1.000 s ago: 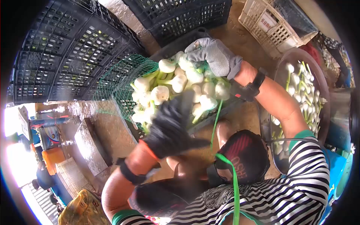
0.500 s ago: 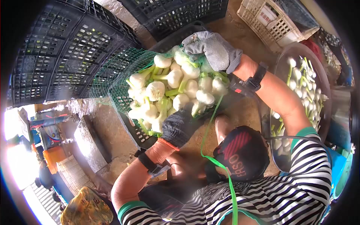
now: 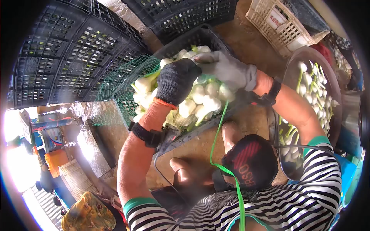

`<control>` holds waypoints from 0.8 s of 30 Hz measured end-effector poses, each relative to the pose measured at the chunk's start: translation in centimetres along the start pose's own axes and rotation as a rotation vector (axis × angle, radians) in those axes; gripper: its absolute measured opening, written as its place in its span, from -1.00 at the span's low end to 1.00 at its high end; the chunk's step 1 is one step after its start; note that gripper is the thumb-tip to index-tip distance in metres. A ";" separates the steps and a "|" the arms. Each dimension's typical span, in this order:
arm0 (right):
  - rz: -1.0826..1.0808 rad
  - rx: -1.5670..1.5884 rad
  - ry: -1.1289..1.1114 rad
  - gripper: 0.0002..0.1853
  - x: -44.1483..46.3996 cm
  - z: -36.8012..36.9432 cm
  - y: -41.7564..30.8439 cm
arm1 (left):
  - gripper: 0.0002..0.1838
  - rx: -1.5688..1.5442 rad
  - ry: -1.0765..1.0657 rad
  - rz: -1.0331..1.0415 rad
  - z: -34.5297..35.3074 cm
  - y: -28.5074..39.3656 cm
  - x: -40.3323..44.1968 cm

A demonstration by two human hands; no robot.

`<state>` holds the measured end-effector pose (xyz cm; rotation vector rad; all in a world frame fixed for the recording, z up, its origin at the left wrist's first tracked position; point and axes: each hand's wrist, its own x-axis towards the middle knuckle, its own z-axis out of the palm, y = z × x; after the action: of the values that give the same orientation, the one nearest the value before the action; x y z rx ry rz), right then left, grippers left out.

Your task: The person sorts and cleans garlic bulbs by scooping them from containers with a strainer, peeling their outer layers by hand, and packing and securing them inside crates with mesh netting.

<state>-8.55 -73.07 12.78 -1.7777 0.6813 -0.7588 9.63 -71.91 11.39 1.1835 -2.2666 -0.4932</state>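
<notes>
White bulbs with short green stems, like fresh garlic, fill a green net bag spread inside a black plastic crate. My left hand, in a dark knit glove with an orange cuff, is closed above the bulbs; its fingertips are hidden. Beside it and touching or nearly touching it, my right hand in a grey glove is closed at the net, slightly blurred. Green mesh shows just under the right glove. A bright green strap runs from the crate's near edge up toward my chest.
Stacked black crates stand at the left, another black crate behind. A white crate is at the upper right. On the right, a large round tub holds more stemmed bulbs. A person's patterned hat shows at lower left.
My left hand has moved up from the crate's near side to meet my right hand over the bulbs. My right hand has shifted slightly right and down; more bulbs show at the back.
</notes>
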 end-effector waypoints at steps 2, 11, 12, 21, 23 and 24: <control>-0.322 -0.406 -0.185 -0.67 -0.7 -1.6 2.3 | -0.84 0.004 -0.109 -0.097 -0.5 -0.5 0.6; 0.140 -0.573 0.094 -0.60 -1.4 3.0 2.2 | -0.83 -0.179 -0.162 -0.380 -0.1 -0.8 0.3; 0.235 -0.324 0.114 -0.63 -1.2 2.9 2.3 | -0.87 -0.331 -0.088 -0.435 -0.6 -0.7 -0.2; 0.319 0.576 0.035 -0.67 -1.2 2.8 2.7 | -0.32 0.824 0.122 0.059 -9.4 -3.1 -1.4; 0.338 0.458 0.026 -0.60 -1.1 2.6 2.4 | -0.42 0.775 -0.211 -0.149 -8.5 -4.9 -1.9; 0.349 0.398 0.024 -0.57 -0.9 2.5 2.3 | -0.49 0.660 -0.404 -0.287 -7.6 -6.2 -2.3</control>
<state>-7.45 -71.62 9.83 -1.2494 0.7715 -0.6248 19.30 -73.91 13.44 1.8901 -2.7244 -0.0696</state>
